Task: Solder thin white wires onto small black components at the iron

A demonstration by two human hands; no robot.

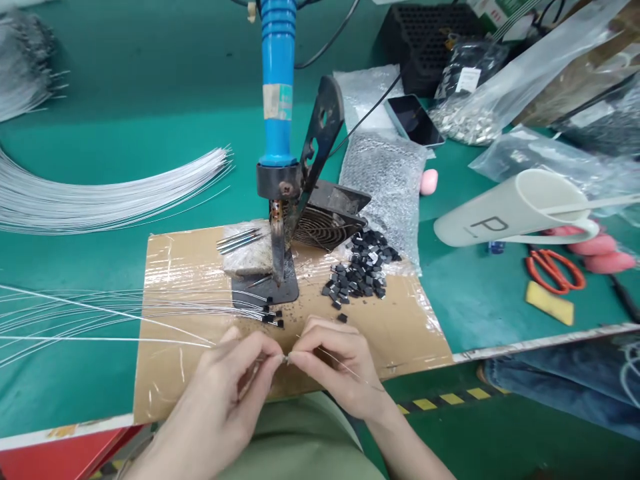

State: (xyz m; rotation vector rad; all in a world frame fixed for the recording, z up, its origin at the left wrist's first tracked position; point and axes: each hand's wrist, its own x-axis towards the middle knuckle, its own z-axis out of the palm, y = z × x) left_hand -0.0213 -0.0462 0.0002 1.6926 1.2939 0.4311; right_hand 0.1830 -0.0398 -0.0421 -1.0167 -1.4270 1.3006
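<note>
My left hand (235,380) is closed in a pinch above the front of the cardboard sheet (173,280). Two white wires (170,339) run into it from the left. My right hand (340,360) pinches close beside it, the fingertips of both almost meeting at a tiny greyish piece (285,359) too small to name. A thin, bare-looking wire (345,365) trails across the right hand's fingers. Just beyond the hands, several white wires with black connectors (273,319) on their ends lie on the cardboard. Above them, a blue-handled soldering iron (279,100) points down in a stand.
Small black connector pieces (363,267) are heaped right of the iron, by a dark fan (327,217). A white wire bundle (115,200) lies at left. On the right are a white mug (515,210), orange-handled scissors (555,270), a yellow sponge (550,303) and a phone (414,120).
</note>
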